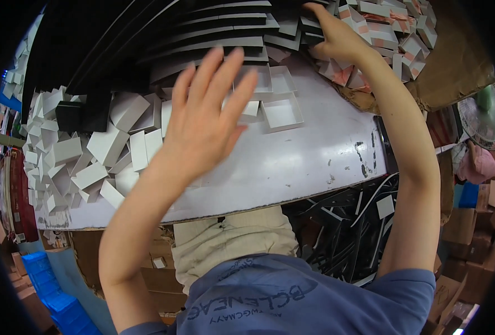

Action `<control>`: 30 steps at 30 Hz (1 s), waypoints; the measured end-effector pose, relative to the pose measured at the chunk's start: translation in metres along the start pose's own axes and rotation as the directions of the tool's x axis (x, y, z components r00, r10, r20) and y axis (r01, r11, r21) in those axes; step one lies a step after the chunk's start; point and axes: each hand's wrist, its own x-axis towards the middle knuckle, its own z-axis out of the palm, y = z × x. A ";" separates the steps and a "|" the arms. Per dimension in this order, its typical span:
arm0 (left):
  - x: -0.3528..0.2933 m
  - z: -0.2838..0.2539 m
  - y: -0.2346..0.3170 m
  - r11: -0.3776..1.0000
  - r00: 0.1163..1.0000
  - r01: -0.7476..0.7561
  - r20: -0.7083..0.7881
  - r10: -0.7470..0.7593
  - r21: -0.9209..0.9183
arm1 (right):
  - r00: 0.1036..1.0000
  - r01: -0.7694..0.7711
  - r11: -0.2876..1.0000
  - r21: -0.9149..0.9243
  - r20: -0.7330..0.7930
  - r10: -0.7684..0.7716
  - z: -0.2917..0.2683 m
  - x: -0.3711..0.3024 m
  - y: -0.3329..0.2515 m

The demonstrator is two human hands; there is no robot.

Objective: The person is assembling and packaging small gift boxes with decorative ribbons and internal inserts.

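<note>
My left hand (205, 114) is raised over the white tabletop, its fingers spread and slightly blurred, with nothing in it. Behind and beside it sit shallow white open box trays (282, 111), partly covered by the hand. At the far side my right hand (337, 36) reaches to the end of a stack of black strips with pale edges (225, 19). Its thumb and fingers are apart, curved around the dark ends; I see no piece held in it, though some fingertips are lost against the black. A heap of small white boxes (108, 145) lies left of my left hand.
White boxes with pinkish-orange pieces (384, 33) are heaped at the far right on brown cardboard (460, 61). The white table (270, 167) has its near edge before my lap. Black strip scraps (337, 234) lie below it. A fan (485, 114) stands to the right.
</note>
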 end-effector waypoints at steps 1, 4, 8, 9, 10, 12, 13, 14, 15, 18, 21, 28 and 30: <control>0.014 0.008 -0.010 1.000 1.000 -0.005 0.000 0.005 -0.001 | 0.992 0.006 1.000 -0.018 -0.124 -0.008 0.001 0.001 0.002; 0.044 0.029 -0.037 0.976 0.994 0.070 -0.095 -0.051 0.207 | 0.970 -0.171 0.982 -0.077 0.165 0.181 -0.009 0.021 0.005; 0.041 0.053 -0.048 0.970 0.979 0.142 0.118 -0.167 0.199 | 0.974 -0.177 0.984 -0.012 0.138 0.177 0.004 0.007 0.012; 0.038 0.053 -0.048 0.968 0.970 0.166 0.146 -0.195 0.188 | 0.974 -0.178 0.984 -0.009 0.141 0.178 0.000 0.003 0.004; 0.031 0.049 -0.048 0.973 0.972 0.175 0.133 -0.195 0.153 | 0.986 -0.126 0.992 -0.011 0.110 0.126 -0.004 -0.002 -0.012; 0.011 0.023 -0.042 0.983 0.975 0.180 0.122 -0.183 0.035 | 1.000 0.010 0.999 -0.038 -0.023 -0.010 0.000 -0.036 -0.037; -0.001 0.008 -0.037 0.982 0.983 0.165 0.093 -0.157 -0.091 | 0.988 0.085 0.994 -0.071 -0.126 -0.093 0.008 -0.068 -0.042; -0.016 -0.009 -0.031 0.971 0.967 0.193 0.196 -0.163 -0.142 | 0.984 0.072 0.986 -0.149 -0.152 -0.095 0.019 -0.099 -0.050; -0.031 -0.019 -0.021 0.954 0.942 0.220 0.296 -0.155 -0.201 | 0.981 0.049 0.971 -0.233 -0.173 -0.091 0.029 -0.131 -0.054; -0.065 -0.030 0.001 0.941 0.875 0.267 0.462 -0.147 -0.206 | 0.994 -0.113 0.986 -0.122 -0.019 0.111 0.040 -0.188 -0.072; -0.087 -0.028 -0.002 0.994 0.860 0.106 0.504 -0.082 -0.020 | 0.986 -0.151 0.988 0.043 -0.063 0.153 0.043 -0.192 -0.084; -0.099 -0.007 0.038 0.841 0.924 0.349 0.302 -0.235 -0.413 | 0.986 -0.010 0.999 -0.051 -0.168 0.001 0.053 -0.193 -0.086; -0.110 0.021 0.059 0.715 0.901 0.433 0.296 -0.318 -0.549 | 0.876 0.023 0.980 -0.197 -0.469 -0.115 0.037 -0.177 -0.100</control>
